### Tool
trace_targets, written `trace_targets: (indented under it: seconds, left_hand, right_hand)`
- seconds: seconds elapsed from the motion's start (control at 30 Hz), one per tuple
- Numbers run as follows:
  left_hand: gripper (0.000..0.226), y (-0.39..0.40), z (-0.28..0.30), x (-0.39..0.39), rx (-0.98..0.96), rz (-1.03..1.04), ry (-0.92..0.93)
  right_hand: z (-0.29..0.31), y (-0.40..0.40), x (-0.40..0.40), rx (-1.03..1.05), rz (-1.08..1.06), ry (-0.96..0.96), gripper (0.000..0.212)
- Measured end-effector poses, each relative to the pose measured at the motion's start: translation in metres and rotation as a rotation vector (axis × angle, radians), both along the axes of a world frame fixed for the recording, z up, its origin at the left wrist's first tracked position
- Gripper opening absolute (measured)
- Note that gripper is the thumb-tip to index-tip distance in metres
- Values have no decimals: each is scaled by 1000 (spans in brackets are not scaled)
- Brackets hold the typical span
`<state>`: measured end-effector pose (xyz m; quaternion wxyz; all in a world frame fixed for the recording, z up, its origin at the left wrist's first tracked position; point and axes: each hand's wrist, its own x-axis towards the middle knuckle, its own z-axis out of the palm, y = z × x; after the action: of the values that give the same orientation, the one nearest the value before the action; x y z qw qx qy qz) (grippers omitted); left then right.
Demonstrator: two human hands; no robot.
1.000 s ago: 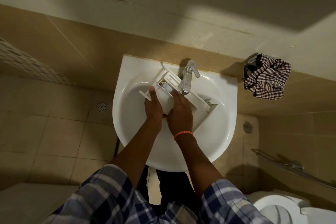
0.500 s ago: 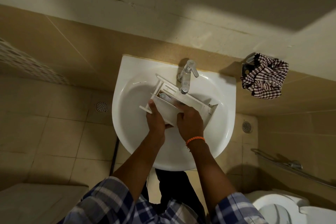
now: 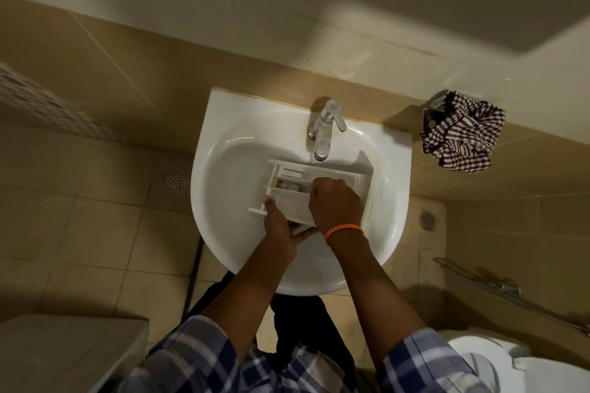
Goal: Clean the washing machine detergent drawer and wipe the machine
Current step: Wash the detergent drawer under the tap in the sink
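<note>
Your left hand (image 3: 280, 226) grips the ribbed white plastic drawer (image 3: 322, 177) in the glossy basin (image 3: 230, 169); your right hand (image 3: 335, 204) curls over its compartments beneath the chrome tap (image 3: 324, 134).

- Shirt: checked, blue, white and dark navy; both sleeves (image 3: 204, 357) end above the elbow, forearms bare.
- Right wrist: thin braided orange band (image 3: 344, 231), a single strand around the wrist.
- Lower garment: dark trousers (image 3: 297, 322), black or near black, partly visible between the arms below the shirt.
</note>
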<state>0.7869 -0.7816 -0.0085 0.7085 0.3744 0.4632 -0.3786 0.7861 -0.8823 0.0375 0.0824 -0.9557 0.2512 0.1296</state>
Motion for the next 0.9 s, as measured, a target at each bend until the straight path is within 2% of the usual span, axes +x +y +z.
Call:
trace_targets:
  seconds: [0.1,0.2,0.27,0.43,0.5,0.57,0.7,0.83,0.9]
  left_hand:
    - [77,0,-2,8,12,-43,-25]
    - [78,0,-2,7,47,-51,-35]
    - [75,0,-2,4,75,-31,-69]
    - [58,-5,19,10,193,7,-147]
    - [60,-9,22,12,233,29,-187]
    - [62,-11,23,15,271,52,-236]
    - [55,-5,24,25,345,100,-332]
    - [53,-3,23,34,354,120,-353]
    - [53,-6,22,38,366,81,-338]
  right_hand:
    - [0,0,3,38,16,-10,29]
    - [-1,4,3,283,73,-3,38]
    - [-2,3,3,400,-5,-37,41]
    - [-9,-3,0,499,-305,-325,38]
    - [-9,0,3,544,-386,-406,35]
    - [-7,3,4,514,-367,-413,33]
    - [-6,0,-7,202,-113,-327,30]
    - [-7,0,-12,177,-112,-306,28]
    - [-6,6,-5,249,-202,-369,29]
